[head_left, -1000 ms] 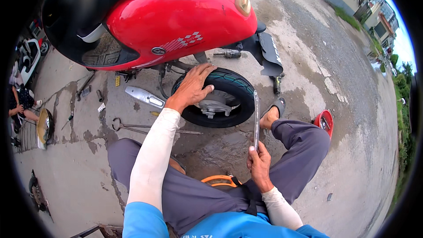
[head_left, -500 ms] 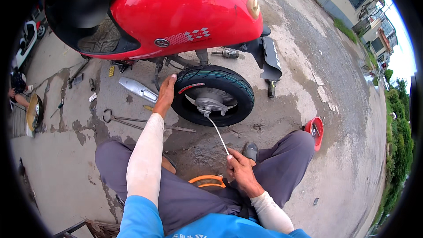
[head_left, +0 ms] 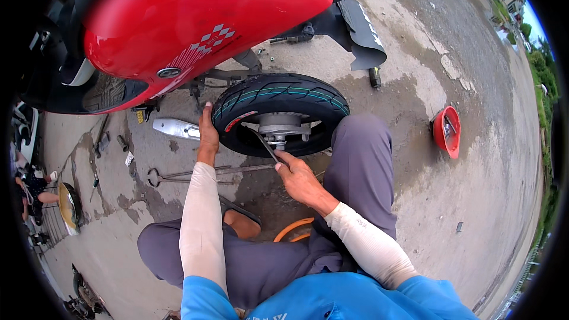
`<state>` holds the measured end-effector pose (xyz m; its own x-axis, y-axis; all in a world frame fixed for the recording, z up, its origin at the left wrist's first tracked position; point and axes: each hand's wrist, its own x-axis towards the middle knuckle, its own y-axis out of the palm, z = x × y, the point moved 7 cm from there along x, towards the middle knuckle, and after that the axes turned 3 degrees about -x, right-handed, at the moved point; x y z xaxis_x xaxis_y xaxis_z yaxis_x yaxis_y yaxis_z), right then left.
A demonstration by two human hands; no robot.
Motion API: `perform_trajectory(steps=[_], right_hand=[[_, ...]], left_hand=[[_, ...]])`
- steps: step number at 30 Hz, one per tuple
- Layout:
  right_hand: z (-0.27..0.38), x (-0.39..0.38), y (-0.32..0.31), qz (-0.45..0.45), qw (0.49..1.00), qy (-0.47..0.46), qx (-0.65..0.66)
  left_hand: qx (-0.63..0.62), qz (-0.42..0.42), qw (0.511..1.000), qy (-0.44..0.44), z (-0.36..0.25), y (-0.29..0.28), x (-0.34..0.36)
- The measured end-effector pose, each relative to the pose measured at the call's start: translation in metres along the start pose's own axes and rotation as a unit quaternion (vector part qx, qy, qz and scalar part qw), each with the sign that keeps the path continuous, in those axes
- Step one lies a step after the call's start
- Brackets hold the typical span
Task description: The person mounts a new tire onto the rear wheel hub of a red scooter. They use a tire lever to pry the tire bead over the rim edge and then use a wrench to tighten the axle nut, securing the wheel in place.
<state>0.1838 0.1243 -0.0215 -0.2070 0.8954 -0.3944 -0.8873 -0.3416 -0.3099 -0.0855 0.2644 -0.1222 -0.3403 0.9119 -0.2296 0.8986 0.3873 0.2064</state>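
The rear wheel of a red scooter (head_left: pixel 225 0) stands upright in front of me, with a black tyre (head_left: pixel 278 90) and a grey hub (head_left: pixel 280 123). Against the tyre's left side lies my left hand (head_left: pixel 208 135), fingers stretched upward along the rubber. My right hand (head_left: pixel 303 185) is closed around a thin metal bar (head_left: pixel 267 145). The bar slants up and left across the wheel's lower opening, beside the axle end. Its far tip is hard to make out there, and my fingers cover its near end.
Long-handled metal tongs (head_left: pixel 178 175) and a silver cover (head_left: pixel 176 128) lie left of the wheel. A red bowl-shaped container (head_left: pixel 440 136) with metal pieces sits right of my knee. Behind the wheel hangs a black mudguard (head_left: pixel 364 32). An orange ring (head_left: pixel 287 229) is between my legs.
My right hand has moved up toward the hub, and the bar now slants up-left instead of reaching down from the axle. My right knee is nearer the wheel. The view has shifted.
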Motion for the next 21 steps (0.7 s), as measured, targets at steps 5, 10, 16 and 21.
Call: perform_trajectory(steps=[5, 10, 16, 21], right_hand=[[-0.002, 0.029, 0.008, 0.005, 1.0, 0.0, 0.023], [-0.002, 0.043, 0.015, 0.003, 1.0, -0.015, 0.004], [-0.005, 0.029, 0.043, -0.011, 0.998, 0.034, 0.06], [-0.013, 0.006, 0.093, -0.057, 0.984, 0.076, 0.15]], left_hand=[[0.009, 0.049, 0.999, -0.005, -0.005, 0.008, 0.006], [-0.001, 0.041, 0.999, -0.026, -0.006, -0.005, 0.01], [-0.042, 0.118, 0.987, -0.1, -0.007, 0.004, 0.008], [-0.011, 0.145, 0.985, -0.087, -0.033, 0.024, 0.0]])
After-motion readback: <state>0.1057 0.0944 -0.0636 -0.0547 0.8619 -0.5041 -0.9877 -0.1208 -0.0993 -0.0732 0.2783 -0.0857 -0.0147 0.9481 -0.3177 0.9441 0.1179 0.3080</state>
